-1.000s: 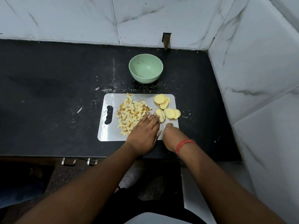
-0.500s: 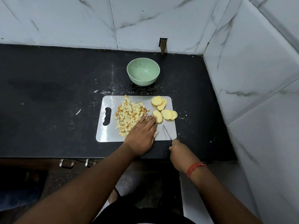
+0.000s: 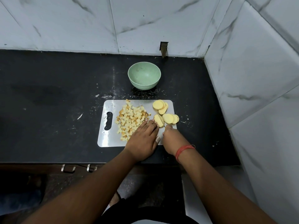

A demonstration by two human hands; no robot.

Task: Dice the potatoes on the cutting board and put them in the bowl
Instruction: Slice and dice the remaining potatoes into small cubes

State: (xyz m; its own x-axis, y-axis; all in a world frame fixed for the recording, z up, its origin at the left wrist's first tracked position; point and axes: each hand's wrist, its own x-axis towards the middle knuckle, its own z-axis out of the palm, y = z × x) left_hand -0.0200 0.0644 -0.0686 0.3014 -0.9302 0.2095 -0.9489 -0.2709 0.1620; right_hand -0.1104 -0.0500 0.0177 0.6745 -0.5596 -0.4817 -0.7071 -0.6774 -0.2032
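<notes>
While your left hand (image 3: pixel 144 136) lies flat on the near part of the cutting board (image 3: pixel 110 139), its fingers are straight and together, with the tips touching the near right edge of the diced potato pile (image 3: pixel 131 118) and just beside a stack of potato slices (image 3: pixel 159 121). Your right hand (image 3: pixel 172 138) is curled closed at the board's near right corner, knuckles up, gripping what looks like a knife (image 3: pixel 161 121); only a thin dark line of blade shows across that nearest stack, and the handle is hidden inside your fist. A red thread band (image 3: pixel 183 151) sits on your right wrist. More round slices overlap at the board's far right corner (image 3: pixel 160 105), and another group (image 3: pixel 171 118) hangs slightly over the right edge. Beyond the board, the green bowl (image 3: pixel 144 68) stands upright on the black counter (image 3: pixel 56 94), apart from the board's far edge, with no potato visible inside. Marble-patterned wall tiles (image 3: pixel 250 70) close off the far side and the right.
</notes>
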